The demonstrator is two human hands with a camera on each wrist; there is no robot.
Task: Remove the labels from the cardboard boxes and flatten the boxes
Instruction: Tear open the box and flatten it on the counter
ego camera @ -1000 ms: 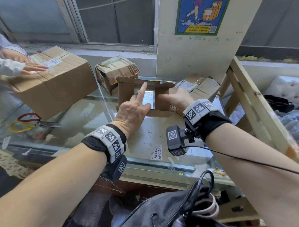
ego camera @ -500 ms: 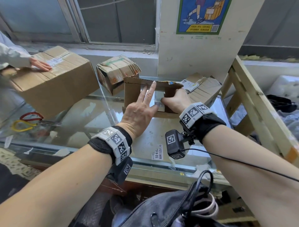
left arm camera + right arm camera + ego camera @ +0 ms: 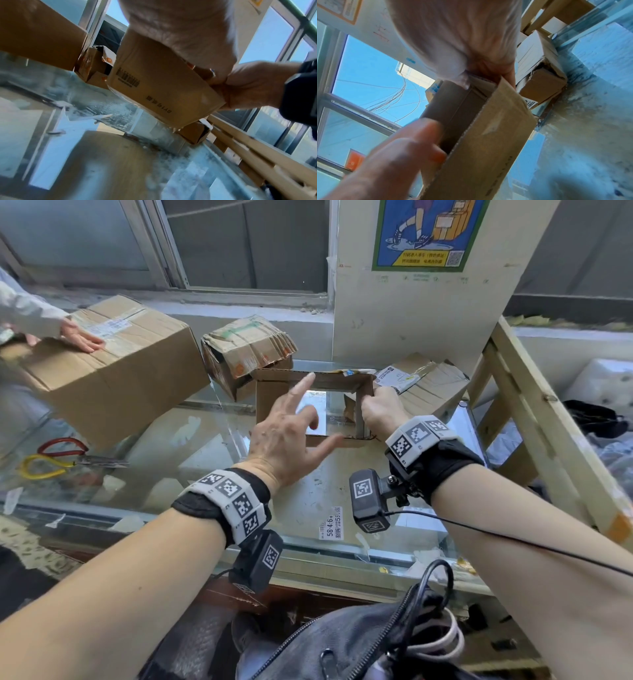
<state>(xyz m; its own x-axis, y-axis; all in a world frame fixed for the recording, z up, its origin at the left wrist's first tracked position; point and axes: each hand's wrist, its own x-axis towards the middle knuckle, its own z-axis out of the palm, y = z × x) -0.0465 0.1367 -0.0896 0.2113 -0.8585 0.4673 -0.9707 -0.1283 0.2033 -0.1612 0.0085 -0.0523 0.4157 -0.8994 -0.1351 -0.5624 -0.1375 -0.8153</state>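
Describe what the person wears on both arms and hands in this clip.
Both forearms are bare, without sleeves or gloves. The left hand and right hand each have a black fabric wrist strap topped by white blocks printed with black square codes. A small black camera hangs under each wrist; a thin black cable runs along the right forearm.

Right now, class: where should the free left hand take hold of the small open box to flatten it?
Probably the left wall of the small open box, from the left. The right hand already pinches the right wall, and the box is an open sleeve, so opposite grips could skew it flat. The left hand hovers open.
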